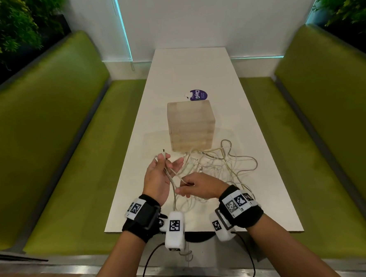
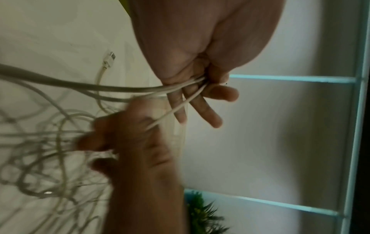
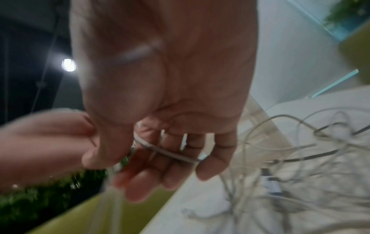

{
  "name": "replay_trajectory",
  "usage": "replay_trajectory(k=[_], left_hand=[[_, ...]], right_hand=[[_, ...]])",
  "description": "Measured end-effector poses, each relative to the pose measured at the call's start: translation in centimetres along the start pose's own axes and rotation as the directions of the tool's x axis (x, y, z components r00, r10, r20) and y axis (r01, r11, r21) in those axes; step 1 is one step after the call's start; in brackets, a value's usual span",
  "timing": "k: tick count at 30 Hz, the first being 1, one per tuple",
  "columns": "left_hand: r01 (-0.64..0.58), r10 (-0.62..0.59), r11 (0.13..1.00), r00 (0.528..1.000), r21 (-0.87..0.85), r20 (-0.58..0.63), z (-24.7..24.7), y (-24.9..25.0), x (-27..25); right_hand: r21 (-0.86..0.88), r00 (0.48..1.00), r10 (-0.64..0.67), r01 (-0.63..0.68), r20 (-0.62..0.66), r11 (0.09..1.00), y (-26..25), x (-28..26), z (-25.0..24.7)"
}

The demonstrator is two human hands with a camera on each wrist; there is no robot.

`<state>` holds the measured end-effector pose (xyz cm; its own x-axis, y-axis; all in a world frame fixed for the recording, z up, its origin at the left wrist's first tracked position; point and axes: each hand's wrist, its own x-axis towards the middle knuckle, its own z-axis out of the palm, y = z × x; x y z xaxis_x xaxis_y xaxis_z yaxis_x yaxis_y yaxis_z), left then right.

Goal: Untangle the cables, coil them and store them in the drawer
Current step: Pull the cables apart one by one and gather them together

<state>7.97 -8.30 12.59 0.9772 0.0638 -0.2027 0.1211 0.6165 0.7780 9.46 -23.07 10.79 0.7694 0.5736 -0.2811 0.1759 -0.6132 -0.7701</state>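
Right wrist view is blurred, so the strand across the right hand (image 3: 164, 120) is hard to follow, and the far tangle melts into grey lines. Head view does not show any drawer front on the wooden box (image 1: 191, 128). The white cables (image 1: 218, 164) lie in a loose tangle on the white table (image 1: 195, 69), just to the right of both hands and in front of the box; one connector (image 1: 163, 150) stands up above the left hand (image 1: 158, 178). This hand holds several strands between thumb and palm, the other fingers spread. Right hand, just beside it, pinches one thin strand with curled fingers.
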Motion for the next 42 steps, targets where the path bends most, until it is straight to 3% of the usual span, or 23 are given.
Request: replay_trajectory(k=[2,7,11,13,16,18,24,26,30,32,34,38,42], left_hand=[[-0.025,0.024,0.999,0.999,-0.035,-0.032,-0.3,1.0,0.3],[-0.1,0.094,0.993,0.991,-0.061,-0.093,-1.5,3.0,1.1],[-0.081,0.096,0.988,0.989,0.129,-0.113,-2.2,2.5,1.2],[-0.04,0.066,0.942,0.996,0.332,-0.066,-2.0,1.4,0.9],[-0.035,-0.002,0.797,0.998,0.603,0.061,-1.2,-0.2,0.0],[-0.082,-0.007,0.748,0.991,0.658,0.132,-0.7,-0.7,-0.4],[-0.109,-0.045,0.65,0.982,0.752,0.182,-1.3,0.1,-0.3],[-0.128,-0.041,0.622,0.98,0.773,0.196,-1.4,0.3,-0.4],[-0.123,0.108,0.713,0.992,0.691,0.065,-1.9,0.7,-0.3],[-0.126,0.154,0.798,0.988,0.59,0.004,-2.5,1.5,0.1],[-0.124,0.167,0.841,0.985,0.527,-0.034,-3.2,2.2,0.4],[-0.102,0.167,0.822,0.984,0.56,-0.067,-3.9,1.2,0.5],[-0.077,0.092,0.781,0.996,0.62,0.008,-2.3,-0.6,-0.2]], right_hand=[[-0.044,1.0,0.005,-0.004,0.025,0.999,1.1,0.1,-0.2],[0.01,0.994,0.06,-0.059,-0.094,0.998,3.1,0.1,-1.7],[0.109,0.983,-0.003,0.023,-0.184,0.994,2.8,-0.1,-2.0],[0.167,0.965,-0.036,0.081,-0.258,0.983,2.1,0.0,-2.0],[0.142,0.948,-0.101,0.15,-0.302,0.978,0.6,0.2,-1.9],[0.105,0.942,-0.128,0.168,-0.31,0.98,0.1,0.3,-1.8],[0.017,0.956,-0.085,0.094,-0.282,0.995,0.6,0.0,-2.1],[-0.104,0.963,-0.081,0.055,-0.259,0.993,0.8,0.1,-2.5],[-0.355,0.992,-0.003,-0.043,-0.129,0.934,2.4,0.8,-3.6],[-0.392,0.988,0.05,-0.106,-0.149,0.914,4.0,0.9,-3.8],[-0.288,0.973,0.05,-0.116,-0.227,0.951,5.4,0.7,-3.8],[0.011,0.956,-0.027,0.032,-0.292,0.999,3.7,0.0,-3.5],[0.024,0.945,-0.144,0.158,-0.292,0.987,1.2,0.0,-2.5]])
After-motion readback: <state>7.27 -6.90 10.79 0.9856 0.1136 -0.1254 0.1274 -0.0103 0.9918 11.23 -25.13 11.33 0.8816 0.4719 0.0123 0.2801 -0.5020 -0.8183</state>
